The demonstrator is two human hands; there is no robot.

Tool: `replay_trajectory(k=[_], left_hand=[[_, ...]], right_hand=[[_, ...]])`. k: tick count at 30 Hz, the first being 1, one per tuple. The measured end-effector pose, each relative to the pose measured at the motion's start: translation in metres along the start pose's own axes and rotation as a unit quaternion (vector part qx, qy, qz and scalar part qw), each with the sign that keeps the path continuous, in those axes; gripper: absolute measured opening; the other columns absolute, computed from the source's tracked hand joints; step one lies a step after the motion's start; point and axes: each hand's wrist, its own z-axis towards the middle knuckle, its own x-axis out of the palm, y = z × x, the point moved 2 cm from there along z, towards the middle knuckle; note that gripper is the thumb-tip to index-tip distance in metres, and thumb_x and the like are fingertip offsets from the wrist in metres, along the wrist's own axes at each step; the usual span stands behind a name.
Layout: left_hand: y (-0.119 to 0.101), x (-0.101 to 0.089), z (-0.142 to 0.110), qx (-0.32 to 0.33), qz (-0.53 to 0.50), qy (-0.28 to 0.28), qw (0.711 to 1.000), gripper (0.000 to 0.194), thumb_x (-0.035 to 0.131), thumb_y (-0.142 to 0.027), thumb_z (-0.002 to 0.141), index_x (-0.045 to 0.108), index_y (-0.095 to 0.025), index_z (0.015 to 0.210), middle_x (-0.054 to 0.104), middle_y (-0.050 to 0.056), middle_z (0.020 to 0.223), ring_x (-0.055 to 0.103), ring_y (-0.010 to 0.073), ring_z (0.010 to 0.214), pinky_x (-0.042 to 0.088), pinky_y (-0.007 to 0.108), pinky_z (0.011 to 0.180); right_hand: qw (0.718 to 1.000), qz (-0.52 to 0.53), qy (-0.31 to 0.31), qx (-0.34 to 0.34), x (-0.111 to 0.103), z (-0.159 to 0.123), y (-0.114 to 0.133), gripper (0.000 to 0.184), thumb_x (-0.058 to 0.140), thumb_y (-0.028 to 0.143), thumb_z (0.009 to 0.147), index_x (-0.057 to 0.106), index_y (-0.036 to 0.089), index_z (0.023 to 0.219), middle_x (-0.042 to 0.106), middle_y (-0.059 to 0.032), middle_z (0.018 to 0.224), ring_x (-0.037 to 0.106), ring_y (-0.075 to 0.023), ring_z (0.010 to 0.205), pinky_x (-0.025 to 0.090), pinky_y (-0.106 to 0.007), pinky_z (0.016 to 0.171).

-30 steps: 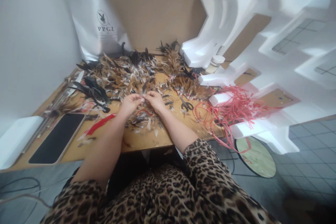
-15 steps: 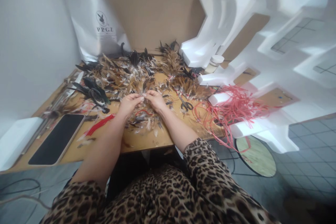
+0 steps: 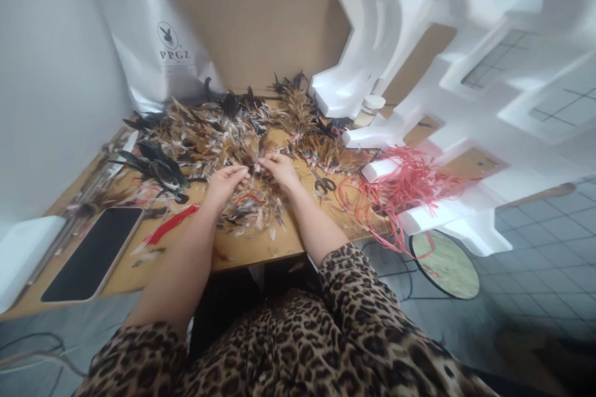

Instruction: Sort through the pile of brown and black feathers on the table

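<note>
My left hand is closed in a pinch above the table; whatever may be between its fingertips is too small to make out. Just to its right, slightly higher, my right hand pinches what looks like brown feathers, blurred against the pile behind. A small gap separates the two hands. Loose feathers and fluff lie beneath them, with a thin red strand among them. Behind spreads a heap of brown and black feathers. Scissors with dark handles lie to the right of my right hand.
A phone, a red ribbon bundle and dark feathers lie on the left. Pink-red strips hang over white foam pieces at right, near a lidded jar. A silver bag stands behind.
My hands have moved apart from fingertips touching to a small gap, the right one slightly raised. The whole view has shifted, so the table's things appear further left.
</note>
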Motion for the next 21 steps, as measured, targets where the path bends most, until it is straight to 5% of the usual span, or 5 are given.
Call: replay_trajectory(k=[8, 12, 16, 21], left_hand=[[-0.001, -0.001, -0.001, 0.012, 0.009, -0.005, 1.0, 0.036, 0.074, -0.038, 0.059, 0.068, -0.012, 0.082, 0.066, 0.005, 0.07, 0.055, 0.0084, 0.055, 0.041, 0.019, 0.049], [-0.001, 0.001, -0.002, 0.01, 0.014, 0.002, 1.0, 0.034, 0.074, -0.037, 0.059, 0.068, -0.011, 0.081, 0.066, 0.005, 0.068, 0.055, 0.0085, 0.053, 0.041, 0.019, 0.048], [0.0, 0.0, -0.002, 0.005, 0.013, 0.001, 1.0, 0.034, 0.074, -0.037, 0.059, 0.067, -0.011, 0.08, 0.066, 0.005, 0.067, 0.055, 0.0085, 0.053, 0.041, 0.019, 0.048], [0.001, -0.001, -0.001, 0.008, 0.022, -0.001, 1.0, 0.033, 0.073, -0.037, 0.059, 0.068, -0.012, 0.08, 0.066, 0.005, 0.068, 0.055, 0.0086, 0.052, 0.041, 0.019, 0.048]], right_hand=[[0.961, -0.192, -0.189, -0.059, -0.097, 0.015, 0.014, 0.023, 0.06, 0.036, 0.067, 0.057, 0.014, 0.06, 0.049, 0.0044, 0.051, 0.039, -0.0059, 0.049, 0.033, -0.02, 0.053], [0.93, -0.296, -0.216, -0.026, -0.134, 0.023, 0.011, 0.025, 0.052, 0.035, 0.072, 0.061, 0.013, 0.062, 0.052, 0.0018, 0.049, 0.042, -0.008, 0.047, 0.035, -0.021, 0.052], [0.886, -0.391, -0.248, 0.033, -0.152, 0.029, 0.002, 0.026, 0.051, 0.033, 0.072, 0.066, 0.012, 0.066, 0.058, -0.0014, 0.053, 0.048, -0.0095, 0.049, 0.037, -0.021, 0.053], [0.869, -0.422, -0.249, 0.061, -0.154, 0.028, -0.006, 0.024, 0.051, 0.029, 0.071, 0.067, 0.013, 0.065, 0.06, -0.0055, 0.052, 0.052, -0.0124, 0.052, 0.039, -0.023, 0.056]])
